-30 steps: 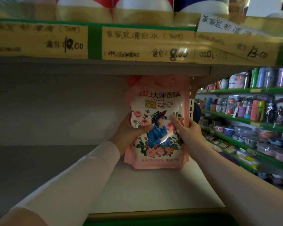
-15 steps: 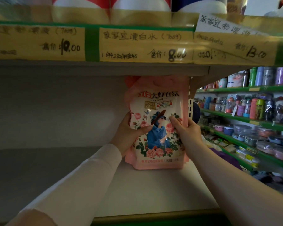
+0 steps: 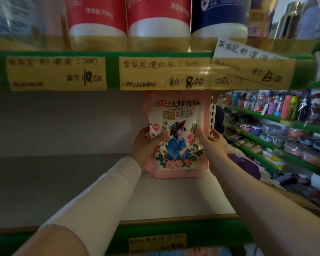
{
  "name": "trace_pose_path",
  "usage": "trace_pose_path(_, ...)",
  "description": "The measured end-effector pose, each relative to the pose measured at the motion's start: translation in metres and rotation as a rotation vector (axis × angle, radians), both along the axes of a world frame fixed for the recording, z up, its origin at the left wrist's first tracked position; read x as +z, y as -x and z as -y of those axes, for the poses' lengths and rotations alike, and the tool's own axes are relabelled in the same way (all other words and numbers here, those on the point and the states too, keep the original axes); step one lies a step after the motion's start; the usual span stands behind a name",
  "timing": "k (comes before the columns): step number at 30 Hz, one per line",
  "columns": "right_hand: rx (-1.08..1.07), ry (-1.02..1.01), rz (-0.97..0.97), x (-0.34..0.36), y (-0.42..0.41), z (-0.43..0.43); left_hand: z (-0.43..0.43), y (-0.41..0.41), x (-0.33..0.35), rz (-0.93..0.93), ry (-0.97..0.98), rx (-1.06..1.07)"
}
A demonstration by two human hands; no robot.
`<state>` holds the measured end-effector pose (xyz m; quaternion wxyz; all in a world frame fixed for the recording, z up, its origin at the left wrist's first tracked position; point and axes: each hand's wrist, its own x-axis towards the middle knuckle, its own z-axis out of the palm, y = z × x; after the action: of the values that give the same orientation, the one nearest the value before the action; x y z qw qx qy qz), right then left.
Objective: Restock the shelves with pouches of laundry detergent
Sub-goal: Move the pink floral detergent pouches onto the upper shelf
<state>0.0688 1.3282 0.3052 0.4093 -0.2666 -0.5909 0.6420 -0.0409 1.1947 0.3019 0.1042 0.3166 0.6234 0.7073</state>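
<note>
A pink detergent pouch (image 3: 177,130) with roses and a figure in a blue dress stands upright at the back right of the white shelf (image 3: 174,198). My left hand (image 3: 148,145) grips its left edge, thumb across the front. My right hand (image 3: 213,143) touches the pouch's right side with its fingers loosening, palm partly turned away. The pouch's top is tucked under the shelf above.
The shelf above carries red and blue bottles (image 3: 159,23) and yellow price labels (image 3: 164,73) on its green edge. A slotted upright (image 3: 211,119) stands right of the pouch. To the right, green shelves (image 3: 277,137) hold bottles and containers. The shelf's left part holds nothing.
The pouch has settled upright at the back of the shelf. My right hand has loosened and shifted a little off its right edge. The view has tilted down slightly.
</note>
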Motion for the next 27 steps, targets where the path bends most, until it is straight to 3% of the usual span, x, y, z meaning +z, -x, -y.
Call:
trace_pose_path(6, -0.256, 0.070, 0.178, 0.012, -0.019, 0.017, 0.016, -0.040, 0.009, 0.215, 0.126, 0.224)
trace_pose_path(10, -0.294, 0.036, 0.229, 0.026, -0.041, 0.043, 0.028, -0.079, 0.019, 0.256, 0.156, 0.255)
trace_pose_path(14, -0.267, 0.002, 0.265, 0.030, -0.064, 0.075, 0.039, -0.109, 0.018, 0.231, 0.161, 0.186)
trace_pose_path(21, -0.318, -0.016, 0.209, 0.015, -0.092, 0.123, 0.058, -0.155, 0.024, 0.231, 0.002, 0.066)
trace_pose_path(27, -0.366, 0.141, 0.118, -0.014, -0.130, 0.160, 0.069, -0.192, -0.014, 0.380, 0.099, -0.119)
